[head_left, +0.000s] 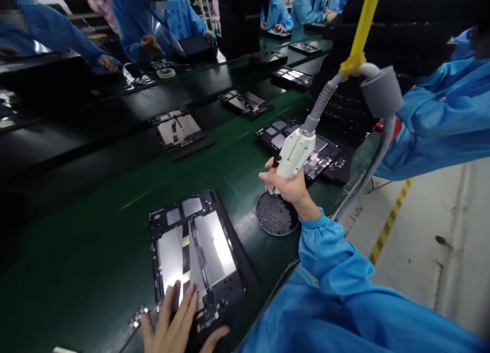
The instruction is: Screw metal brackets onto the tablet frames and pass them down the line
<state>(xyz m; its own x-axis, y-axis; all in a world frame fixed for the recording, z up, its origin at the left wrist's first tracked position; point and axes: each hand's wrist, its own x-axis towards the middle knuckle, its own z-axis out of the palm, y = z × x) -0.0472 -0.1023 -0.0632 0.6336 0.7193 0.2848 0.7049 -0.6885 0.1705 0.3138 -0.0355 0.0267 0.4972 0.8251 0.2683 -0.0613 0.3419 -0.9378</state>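
Note:
My left hand (pixel 174 325) lies flat with fingers stretched out on the near end of an open tablet chassis (pixel 199 245) with shiny metal plates, resting on the green conveyor belt (pixel 95 251). My right hand (pixel 289 187) is wrapped round the grip of a white electric screwdriver (pixel 296 151) that hangs from a grey hose and a yellow strap (pixel 363 28). Its tip points down over a round black screw tray (pixel 275 215) just right of the chassis.
More open chassis lie further along the belt (pixel 178 128), (pixel 306 148), (pixel 245 102). Several people in blue coats work along the far side, and one blue sleeve (pixel 440 118) reaches in at the right. A roll of tape (pixel 166 73) sits far off. Floor with yellow striping lies right.

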